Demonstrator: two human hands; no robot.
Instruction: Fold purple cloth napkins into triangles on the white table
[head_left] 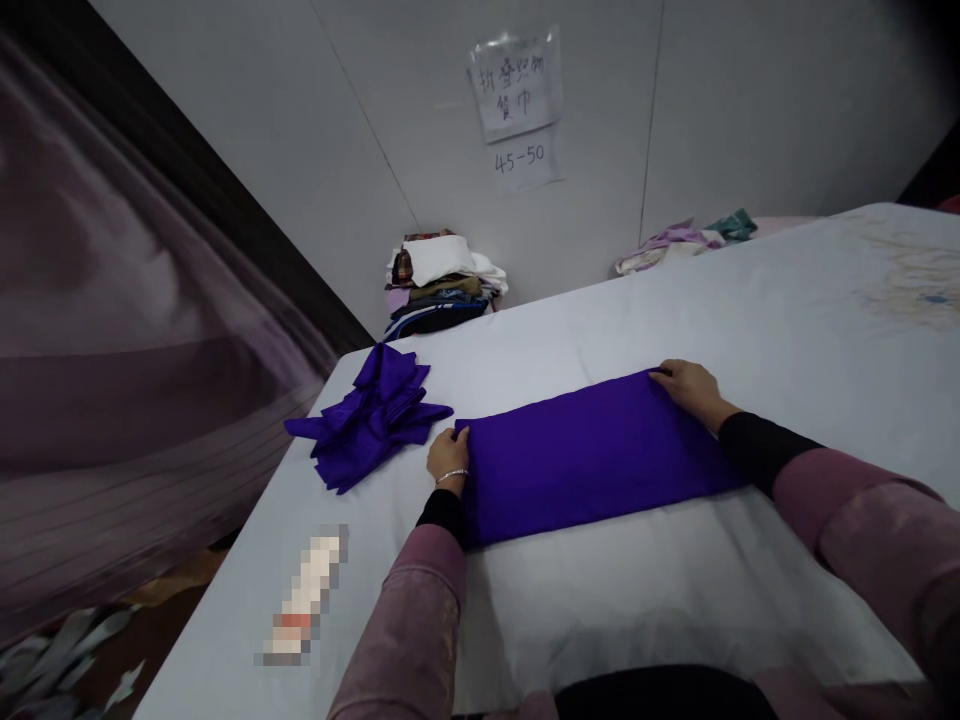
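Note:
A purple cloth napkin (592, 460), folded into a long rectangle, lies flat on the white-covered bed or table in front of me. My left hand (449, 455), with a thin bracelet at the wrist, is closed at its upper left corner. At the upper right corner, my right hand (691, 390) pinches the far edge between thumb and fingers. Crumpled purple cloth (371, 420) sits in a loose heap just beyond and left of my left hand.
A pixelated oblong item (306, 595) rests near the left edge. Folded clothes (442, 285) are stacked by the wall, and more cloth (675, 245) lies at the far edge. A handwritten sign (517, 95) hangs above. Draped fabric (135, 350) borders the left side.

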